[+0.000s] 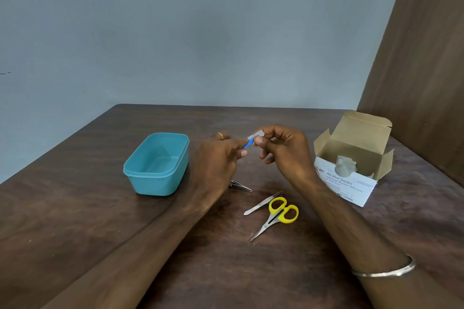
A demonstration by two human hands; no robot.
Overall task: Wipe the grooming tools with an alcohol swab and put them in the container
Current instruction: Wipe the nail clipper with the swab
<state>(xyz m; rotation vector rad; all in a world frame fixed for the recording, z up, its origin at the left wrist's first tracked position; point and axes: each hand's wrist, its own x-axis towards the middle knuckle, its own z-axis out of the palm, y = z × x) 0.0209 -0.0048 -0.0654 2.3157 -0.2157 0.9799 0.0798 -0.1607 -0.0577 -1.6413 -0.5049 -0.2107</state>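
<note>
- Small blue tool (246, 144) — mostly hidden — pinched in my left hand (218, 158) above the tabletop (75, 221).
- My right hand (283, 150) presses a white swab (254, 136) around its tip.
- Teal container (157, 164) sits left; scissors (276, 216), tweezers (261, 204) lie nearer me.

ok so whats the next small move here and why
Probably drop the small blue tool into the teal container. The left hand holds it while the right hand pinches a white swab over its tip, and the container looks empty. Tweezers, scissors and nail clipper lie unwiped on the table.
</note>
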